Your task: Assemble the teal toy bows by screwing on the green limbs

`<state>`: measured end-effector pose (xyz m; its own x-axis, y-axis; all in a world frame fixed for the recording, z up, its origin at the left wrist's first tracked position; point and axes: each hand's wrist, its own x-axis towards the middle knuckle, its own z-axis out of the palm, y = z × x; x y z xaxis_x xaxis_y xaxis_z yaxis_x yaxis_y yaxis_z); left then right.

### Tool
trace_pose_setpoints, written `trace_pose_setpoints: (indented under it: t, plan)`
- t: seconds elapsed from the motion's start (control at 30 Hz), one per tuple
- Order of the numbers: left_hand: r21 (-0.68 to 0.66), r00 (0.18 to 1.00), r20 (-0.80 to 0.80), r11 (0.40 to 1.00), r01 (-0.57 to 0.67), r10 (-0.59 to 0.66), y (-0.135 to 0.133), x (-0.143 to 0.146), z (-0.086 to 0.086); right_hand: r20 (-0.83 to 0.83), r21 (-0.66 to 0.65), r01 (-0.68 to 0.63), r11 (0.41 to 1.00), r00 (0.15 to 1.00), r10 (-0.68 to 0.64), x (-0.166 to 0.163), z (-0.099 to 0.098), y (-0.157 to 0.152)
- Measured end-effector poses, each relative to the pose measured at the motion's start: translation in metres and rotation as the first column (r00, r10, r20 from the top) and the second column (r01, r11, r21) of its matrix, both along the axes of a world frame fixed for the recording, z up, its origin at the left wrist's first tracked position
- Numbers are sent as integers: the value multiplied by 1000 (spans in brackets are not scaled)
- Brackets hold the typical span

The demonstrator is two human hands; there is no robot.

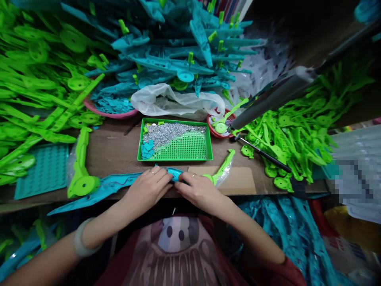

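Supporting the long blue plastic part (117,181) evenly seems wise: it lies along the desk's (111,153) near edge, left hand (151,183) and right hand (199,188) closed on it, fingertips almost meeting, thumbs partly hidden.

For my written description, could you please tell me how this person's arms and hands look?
The left hand is ungloved and wears a ring, with a pale bangle around the forearm. The right hand, also ungloved, has another ring; the right arm shows a dark red sleeve.
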<state>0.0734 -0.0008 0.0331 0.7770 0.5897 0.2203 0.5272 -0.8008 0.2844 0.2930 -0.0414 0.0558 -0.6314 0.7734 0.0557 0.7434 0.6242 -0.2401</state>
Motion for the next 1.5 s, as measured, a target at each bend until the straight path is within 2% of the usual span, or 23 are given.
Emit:
trace_pose_setpoints:
  t: [0.13,0.23,0.33,0.53,0.7,0.77,0.83,0.87,0.93,1.0,1.1,1.23,1.37,1.5]
  plan:
    - [-23,998,2,997,70,-70,7,-4,-2,-64,-26,-53,998,997,52,2,-3,6]
    - [-28,997,38,998,64,-63,8,-6,-5,-74,-65,-59,996,996,54,4,-2,10]
    - [-18,998,35,998,56,-55,7,-8,-6,-8,-31,-96,995,995,95,4,-5,11]
    - [67,991,3,989,130,-130,9,-13,-5,61,53,-163,985,985,160,2,-8,12]
    - [57,988,6,987,153,-153,10,-15,-3,77,73,-179,981,982,173,-1,-12,13]
    - [73,984,6,982,175,-176,9,-14,-1,23,18,-80,997,997,79,1,-12,13]
    - [109,983,-12,977,184,-184,7,-14,1,-71,-105,22,994,997,-30,5,-7,15]
    - [127,982,-33,974,186,-183,6,-13,2,-132,-183,34,982,990,-59,8,-3,16]
    - [147,981,-81,971,188,-178,4,-12,2,-250,-320,-23,947,966,-61,13,6,18]
    - [140,979,-102,972,188,-175,3,-10,2,-328,-388,-86,917,943,-50,18,15,19]
    - [112,984,-73,979,168,-160,4,-8,1,-351,-386,-111,916,936,-35,20,19,18]
    - [79,989,-26,986,145,-143,6,-5,0,-289,-358,-123,926,957,15,16,14,16]
    - [69,983,9,981,182,-183,6,-5,-2,-301,-348,-111,931,954,1,18,12,21]
    - [79,984,40,982,172,-175,7,-3,-5,-429,-454,-149,879,901,-68,27,17,27]
